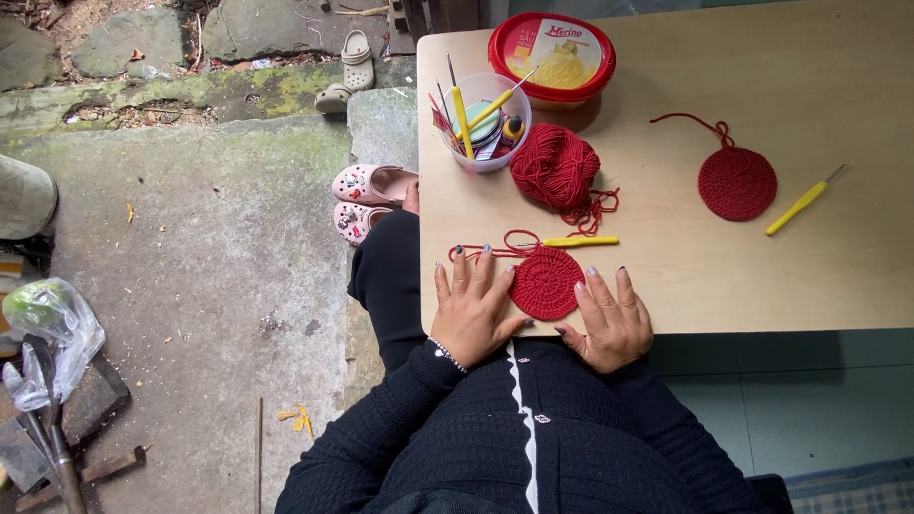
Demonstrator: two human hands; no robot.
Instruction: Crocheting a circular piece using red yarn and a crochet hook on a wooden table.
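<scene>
Head view, looking down: the left hand (473, 309) lies flat and released on the counter (666, 228), fingers spread, its thumb side touching the red crocheted disc (546, 283) at the near edge. Just past the disc rests a yellow crochet hook (579, 242), with a tool cup (487, 122), a red yarn ball (555, 167) and a red-lidded tub (551, 57) farther back. Right of the disc the right hand (612, 322) rests open too, gripping nothing, while a second red disc (737, 183) and another yellow hook (803, 203) sit well apart at right.
</scene>
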